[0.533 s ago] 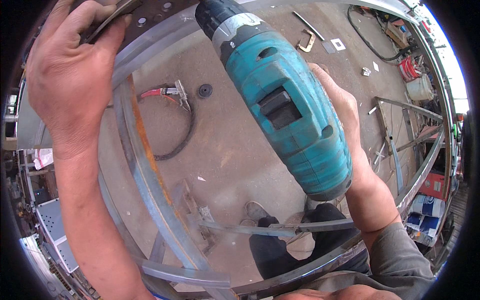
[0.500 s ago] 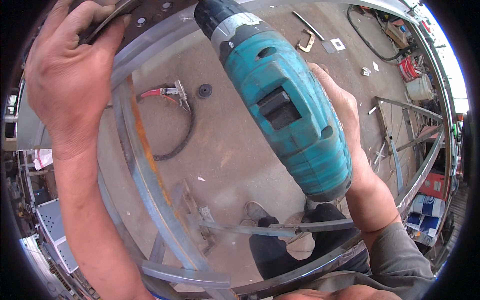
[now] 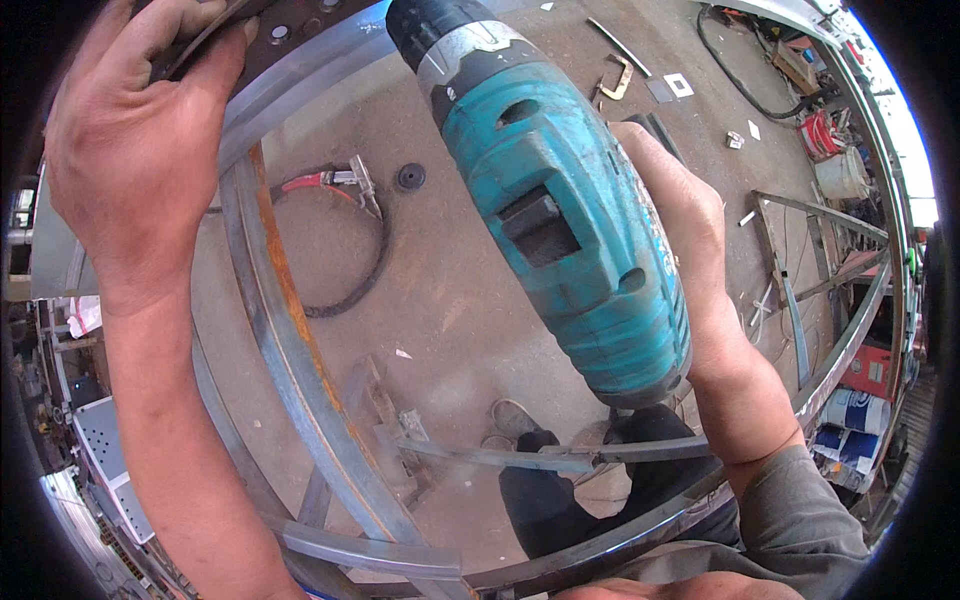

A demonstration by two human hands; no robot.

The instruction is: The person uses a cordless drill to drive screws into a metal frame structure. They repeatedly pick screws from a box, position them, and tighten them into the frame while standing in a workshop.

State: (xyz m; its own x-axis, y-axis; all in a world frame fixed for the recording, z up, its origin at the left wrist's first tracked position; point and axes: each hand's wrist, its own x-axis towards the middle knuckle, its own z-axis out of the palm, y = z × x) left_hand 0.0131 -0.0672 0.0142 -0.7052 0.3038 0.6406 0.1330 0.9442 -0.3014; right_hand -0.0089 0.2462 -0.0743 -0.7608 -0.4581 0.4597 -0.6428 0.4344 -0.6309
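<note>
A teal and black cordless drill (image 3: 570, 230) fills the middle of the view, its black chuck pointing up and left past the top edge. My right hand (image 3: 680, 200) is closed round its grip, which the drill body mostly hides. At the upper left, my left hand (image 3: 140, 160) has its thumb and fingers closed on the edge of a thin dark metal strip (image 3: 208, 38). Beside that strip lies a dark metal plate (image 3: 262, 62) with several shiny round spots. The drill's tip and what it meets are out of view.
A steel frame surrounds me, with a rusty-edged bar (image 3: 300, 340) at left and a crossbar (image 3: 500, 457) before my legs. On the floor are a red-handled clamp on a cable (image 3: 335, 182), a black disc (image 3: 410, 177) and a C-clamp (image 3: 616, 78). Buckets (image 3: 840, 175) stand at right.
The drill and my right hand have shifted slightly left. My left hand has moved a little to the left, still gripping the metal strip.
</note>
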